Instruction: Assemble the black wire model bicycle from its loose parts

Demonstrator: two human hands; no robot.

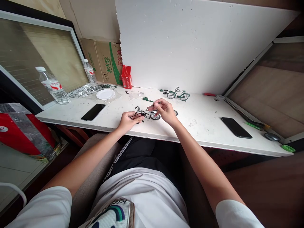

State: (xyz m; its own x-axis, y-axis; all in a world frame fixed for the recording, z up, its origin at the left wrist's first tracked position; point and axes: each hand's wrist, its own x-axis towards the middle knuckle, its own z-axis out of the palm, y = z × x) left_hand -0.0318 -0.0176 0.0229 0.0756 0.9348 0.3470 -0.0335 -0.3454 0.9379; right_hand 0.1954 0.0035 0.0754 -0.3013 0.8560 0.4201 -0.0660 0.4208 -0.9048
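My left hand (130, 121) is closed around the black frame of a model bicycle (143, 114), holding it just over the white table near its front edge. One small spoked wheel (155, 116) shows between my hands, and part of another dark wheel (175, 112) peeks out behind my right wrist. My right hand (164, 110) hovers above the frame's right side with thumb and forefinger pinched together; what lies in the pinch is too small to make out. Behind it, a green screwdriver-like tool (147, 99) lies on the table. A finished-looking green model bicycle (178, 94) stands farther back.
On the left are a phone (93, 112), a white plate (105, 94), plastic bottles (55, 87) and a red box (126, 77). To the right lie another phone (236, 128), a mouse (272, 136) and a red-handled item (210, 94). A white board (190, 44) closes off the back.
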